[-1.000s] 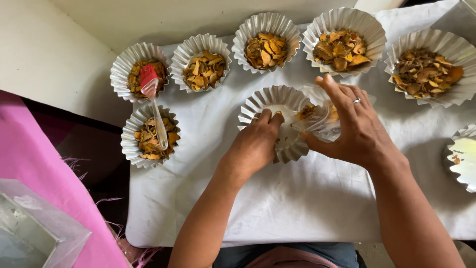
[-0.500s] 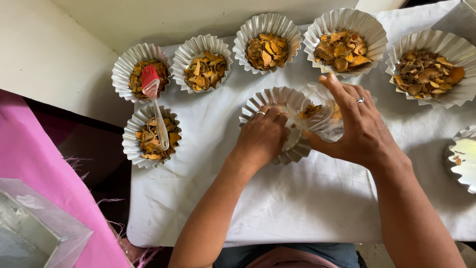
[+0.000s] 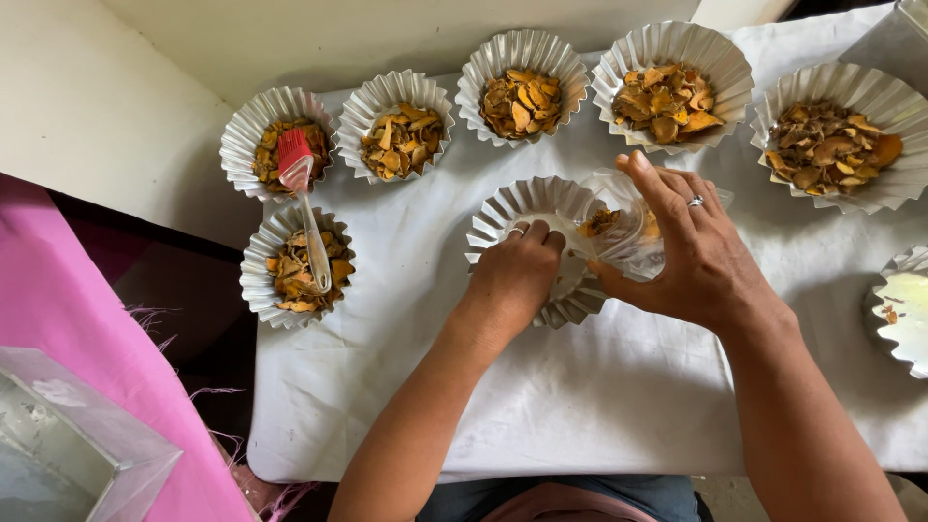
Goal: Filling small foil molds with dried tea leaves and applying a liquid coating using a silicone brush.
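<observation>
Our left hand [image 3: 512, 275] is curled shut, fingers tucked inside the pleated silver foil cup [image 3: 536, 242] at the middle of the white-covered tabletop [image 3: 580, 425], touching its inner wall. Our right hand [image 3: 696, 256] grips a small clear plastic bag [image 3: 619, 227] of dried orange-brown chips, tilted with its mouth just over the cup's rim.

We judge the thin foil could buckle or slide under the left hand's pressure, and light chips could spill past the rim onto the cloth if the limp bag sags.

Six more fluted foil cups, among them one at the far middle [image 3: 522, 87], hold brittle, curled, ochre-to-brown chips. A red-headed silicone brush with a translucent handle [image 3: 304, 208] lies across the two cups at the left. The foil is shiny and crisply ridged, the cloth matte and faintly creased.
</observation>
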